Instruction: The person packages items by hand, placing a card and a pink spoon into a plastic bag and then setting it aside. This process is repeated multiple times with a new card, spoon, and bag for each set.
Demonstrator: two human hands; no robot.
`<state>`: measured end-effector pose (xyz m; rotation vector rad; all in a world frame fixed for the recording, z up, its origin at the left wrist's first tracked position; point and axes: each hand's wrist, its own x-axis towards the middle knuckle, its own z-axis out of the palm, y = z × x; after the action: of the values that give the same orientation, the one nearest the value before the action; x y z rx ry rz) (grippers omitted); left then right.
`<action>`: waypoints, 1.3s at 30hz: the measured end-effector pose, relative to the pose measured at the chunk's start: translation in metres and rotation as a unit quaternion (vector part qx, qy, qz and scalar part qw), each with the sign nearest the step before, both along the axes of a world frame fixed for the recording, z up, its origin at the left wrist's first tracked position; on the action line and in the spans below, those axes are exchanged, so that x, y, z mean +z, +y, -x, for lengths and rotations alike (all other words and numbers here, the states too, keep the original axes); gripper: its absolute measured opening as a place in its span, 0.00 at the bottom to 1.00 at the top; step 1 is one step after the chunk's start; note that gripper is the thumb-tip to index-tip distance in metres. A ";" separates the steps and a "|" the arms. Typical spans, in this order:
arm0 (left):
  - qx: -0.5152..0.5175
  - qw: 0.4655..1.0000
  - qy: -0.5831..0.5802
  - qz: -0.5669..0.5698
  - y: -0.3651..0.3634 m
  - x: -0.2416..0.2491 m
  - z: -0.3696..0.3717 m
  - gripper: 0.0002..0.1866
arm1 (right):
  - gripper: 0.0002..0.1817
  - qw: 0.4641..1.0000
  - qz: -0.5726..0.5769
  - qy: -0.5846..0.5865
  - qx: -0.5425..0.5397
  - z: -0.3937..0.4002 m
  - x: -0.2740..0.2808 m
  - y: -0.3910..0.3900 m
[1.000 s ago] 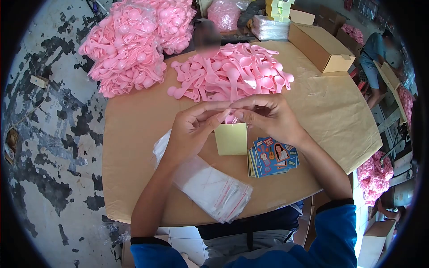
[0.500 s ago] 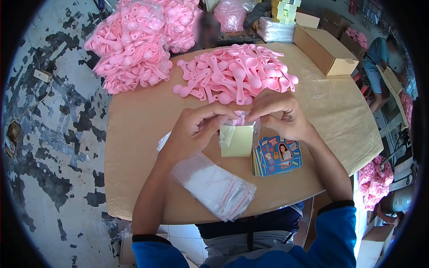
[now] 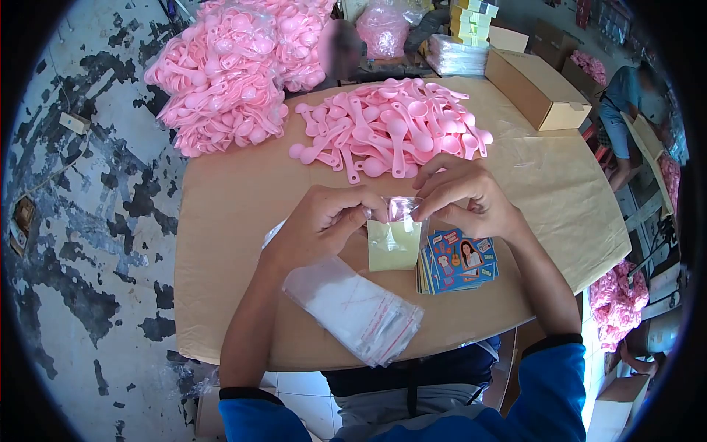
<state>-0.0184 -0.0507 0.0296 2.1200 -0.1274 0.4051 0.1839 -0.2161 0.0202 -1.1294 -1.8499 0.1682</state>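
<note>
Head view: two hands hold one clear bag [image 3: 403, 207] between them, over the near half of one table [image 3: 560, 199]. The left hand [image 3: 335, 219] pinches its top left corner, the right hand [image 3: 470, 199] its top right. One yellow card [image 3: 392, 255] shows through the plastic. Just right lies one stack of blue cards [image 3: 458, 259]; nearer the body, one pile of bags [image 3: 353, 309]. Beyond sit one heap of pink spoons [image 3: 394, 129], too many to count, and one carton [image 3: 536, 87].

Glossy clear plastic bag [image 3: 398, 230], smooth plastic scoops [image 3: 398, 131], matt brown paper table covering [image 3: 549, 188].
</note>
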 end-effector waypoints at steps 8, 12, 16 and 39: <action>-0.037 0.996 -0.013 0.086 0.000 0.000 0.002 0.04 | 0.07 1.000 0.009 0.001 -0.008 0.000 -0.003 0.001; -0.020 0.997 -0.020 0.074 -0.004 -0.001 0.000 0.03 | 0.08 1.000 0.008 0.004 -0.014 0.000 -0.005 0.002; 0.031 0.999 -0.010 -0.002 -0.005 -0.007 -0.004 0.12 | 0.10 1.000 0.007 -0.009 -0.027 0.001 -0.003 0.002; 0.065 0.995 0.033 0.067 0.010 0.009 0.005 0.19 | 0.12 0.953 0.056 0.181 -0.238 0.003 0.039 -0.056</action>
<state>-0.0236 -0.0407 0.0384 2.0117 0.0743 0.4081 0.1811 -0.2725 0.0590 -1.4801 -1.2210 0.1881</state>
